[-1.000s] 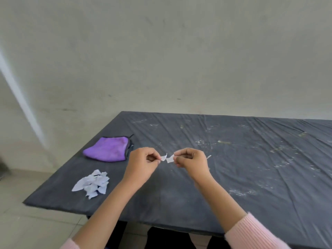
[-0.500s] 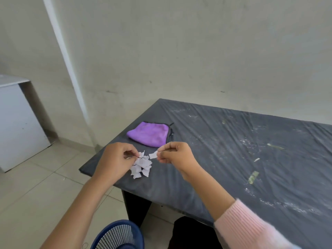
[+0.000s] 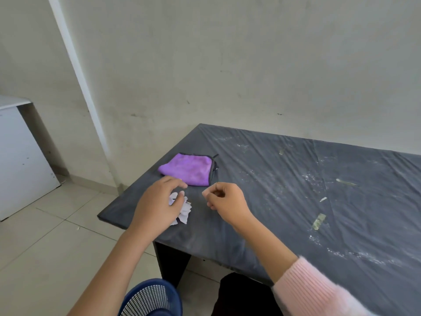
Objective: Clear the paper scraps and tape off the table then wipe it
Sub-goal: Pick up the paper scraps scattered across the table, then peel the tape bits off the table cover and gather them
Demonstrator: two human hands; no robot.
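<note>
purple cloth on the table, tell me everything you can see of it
The purple cloth is a soft, fluffy, microfibre-looking piece, folded flat, with dark trim along its right edge and a small dark loop at the far right corner. It lies unheld near the left edge of the dark plastic-covered table. The left hand is just in front of it; whether its fingertips touch the near edge cannot be told.

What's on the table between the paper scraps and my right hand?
Nothing. In the head view, only bare table separates the paper scraps from your right hand.
</note>
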